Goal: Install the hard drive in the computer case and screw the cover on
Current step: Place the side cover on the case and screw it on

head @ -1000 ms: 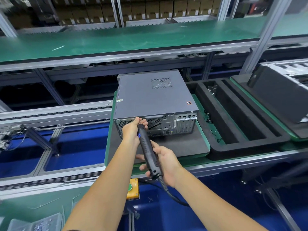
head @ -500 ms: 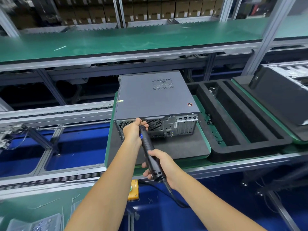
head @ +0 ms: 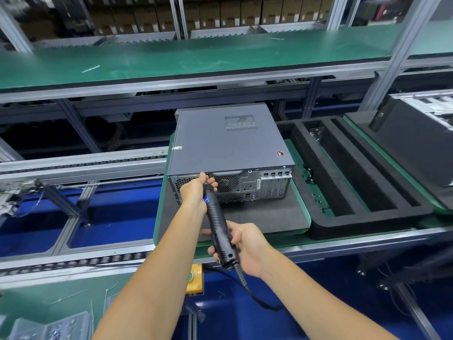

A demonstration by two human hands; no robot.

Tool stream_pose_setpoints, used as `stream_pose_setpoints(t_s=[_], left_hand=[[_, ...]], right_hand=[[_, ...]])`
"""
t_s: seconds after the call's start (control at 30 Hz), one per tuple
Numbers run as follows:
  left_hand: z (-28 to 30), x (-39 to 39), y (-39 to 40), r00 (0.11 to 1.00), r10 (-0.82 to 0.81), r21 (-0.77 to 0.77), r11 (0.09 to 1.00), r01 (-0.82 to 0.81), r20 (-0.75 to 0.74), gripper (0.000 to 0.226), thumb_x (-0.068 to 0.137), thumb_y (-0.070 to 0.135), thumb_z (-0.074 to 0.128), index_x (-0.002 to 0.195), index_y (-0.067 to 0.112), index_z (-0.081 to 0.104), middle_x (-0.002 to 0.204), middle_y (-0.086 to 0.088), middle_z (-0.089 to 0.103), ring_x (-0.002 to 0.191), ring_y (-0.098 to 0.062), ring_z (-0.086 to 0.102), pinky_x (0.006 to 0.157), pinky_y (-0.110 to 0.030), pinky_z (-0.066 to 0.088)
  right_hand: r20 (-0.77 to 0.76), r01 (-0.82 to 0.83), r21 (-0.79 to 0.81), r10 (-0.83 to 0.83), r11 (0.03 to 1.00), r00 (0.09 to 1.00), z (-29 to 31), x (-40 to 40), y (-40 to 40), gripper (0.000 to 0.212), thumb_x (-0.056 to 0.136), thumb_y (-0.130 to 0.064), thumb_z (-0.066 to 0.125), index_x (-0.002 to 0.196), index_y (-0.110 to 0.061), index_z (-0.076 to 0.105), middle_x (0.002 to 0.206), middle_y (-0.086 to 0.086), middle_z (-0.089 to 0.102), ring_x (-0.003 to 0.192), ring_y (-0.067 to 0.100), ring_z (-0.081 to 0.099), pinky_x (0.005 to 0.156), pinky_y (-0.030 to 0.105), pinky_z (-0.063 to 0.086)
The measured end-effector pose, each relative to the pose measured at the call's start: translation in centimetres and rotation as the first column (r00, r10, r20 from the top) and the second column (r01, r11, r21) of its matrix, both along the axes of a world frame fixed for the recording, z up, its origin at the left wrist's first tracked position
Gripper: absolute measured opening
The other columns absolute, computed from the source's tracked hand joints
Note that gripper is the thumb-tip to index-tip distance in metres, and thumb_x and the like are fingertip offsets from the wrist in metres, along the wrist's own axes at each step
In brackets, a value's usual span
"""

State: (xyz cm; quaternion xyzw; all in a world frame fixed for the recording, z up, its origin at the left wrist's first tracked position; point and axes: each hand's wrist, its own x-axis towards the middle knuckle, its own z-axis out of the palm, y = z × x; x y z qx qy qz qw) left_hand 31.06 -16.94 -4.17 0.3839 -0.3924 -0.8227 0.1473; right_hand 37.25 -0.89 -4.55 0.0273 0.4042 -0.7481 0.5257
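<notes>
Case (head: 228,141) on dark foam mat (head: 264,217), green conveyor pallet (head: 297,202), possibly factory shelving behind

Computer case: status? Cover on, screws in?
Cover already sits closed on the computer case. In hand: right hand grips the electric screwdriver, left hand steadying its tip at the rear top edge. Remaining screws can't be counted; hard drive hidden.

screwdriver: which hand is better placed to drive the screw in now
Right. The right hand grips the screwdriver at its rear. The left hand only steadies the tip against the case.
</notes>
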Motion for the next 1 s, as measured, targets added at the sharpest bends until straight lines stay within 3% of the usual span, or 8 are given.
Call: stream_pose_setpoints(t_s=[0.1,0.3,0.5,0.73,0.83,0.9,1.0], left_hand=[[0.2,0.0,0.1,1.0,-0.009,0.007,1.0,0.009,-0.01,0.018,0.094,0.013,0.057,0.08,0.002,0.058,0.071,-0.011,0.063,0.051,-0.018,0.058,0.051,-0.028,0.048],[0.3,0.1,0.0,1.0,-0.005,0.017,1.0,0.005,-0.022,0.015,0.094,0.011,0.056,0.084,0.0,0.057,0.074,-0.012,0.063,0.053,-0.019,0.059,0.049,-0.026,0.049],[0.2,-0.2,-0.3,0.997,-0.024,0.133,0.99,0.035,-0.079,0.032,0.1,0.014,0.035,0.072,0.007,0.049,0.068,-0.006,0.05,0.051,-0.016,0.05,0.044,-0.018,0.043],[0.2,-0.1,-0.5,0.997,-0.036,0.091,0.995,0.042,-0.069,0.024,0.096,0.007,0.041,0.075,0.004,0.051,0.069,-0.01,0.054,0.052,-0.019,0.053,0.045,-0.021,0.045],[0.3,-0.2,-0.4,0.999,-0.032,0.061,0.998,0.034,-0.035,0.023,0.096,0.007,0.043,0.076,0.003,0.053,0.065,-0.01,0.056,0.048,-0.019,0.054,0.046,-0.023,0.045],[0.2,-0.1,-0.3,1.0,-0.018,0.039,0.999,0.019,-0.009,0.02,0.095,0.008,0.047,0.078,0.002,0.056,0.066,-0.011,0.059,0.05,-0.02,0.055,0.049,-0.026,0.046],[0.0,0.4,-0.1,0.999,-0.027,0.012,1.0,0.027,0.02,0.015,0.093,0.009,0.053,0.083,0.001,0.06,0.069,-0.012,0.064,0.056,-0.021,0.059,0.055,-0.029,0.05]], right_hand=[[-0.003,0.009,0.032,-0.009,0.999,1.0,0.2,0.2,-0.3,0.075,0.059,0.005,0.032,0.131,-0.005,0.052,0.11,0.024,0.064,0.068,0.032,0.061,0.061,0.035,0.055],[0.041,0.037,-0.043,-0.035,0.998,0.999,0.1,0.6,0.1,0.076,0.057,0.002,0.032,0.13,0.001,0.054,0.13,0.028,0.057,0.073,0.035,0.061,0.064,0.037,0.054],[0.004,0.015,-0.067,-0.015,0.998,1.0,0.0,0.6,0.3,0.074,0.061,0.008,0.029,0.13,0.0,0.055,0.131,0.03,0.055,0.077,0.035,0.062,0.069,0.041,0.054],[-0.029,-0.017,-0.095,0.015,0.995,0.999,0.2,0.8,0.2,0.064,0.073,0.009,0.023,0.127,0.001,0.055,0.13,0.029,0.054,0.08,0.034,0.063,0.071,0.042,0.055],[-0.16,-0.068,0.024,0.071,0.997,0.985,0.4,0.7,-0.1,0.05,0.078,0.0,0.044,0.128,-0.002,0.049,0.113,0.019,0.056,0.08,0.026,0.066,0.067,0.034,0.055],[-0.283,-0.095,0.225,0.158,0.97,0.946,0.5,0.7,-0.6,0.044,0.084,-0.013,0.067,0.124,-0.009,0.048,0.103,0.014,0.058,0.077,0.021,0.065,0.068,0.031,0.057],[-0.466,-0.015,0.46,0.256,0.888,0.847,0.0,0.8,-1.5,0.047,0.081,-0.022,0.077,0.117,-0.017,0.046,0.103,0.014,0.06,0.077,0.019,0.064,0.072,0.033,0.059]])
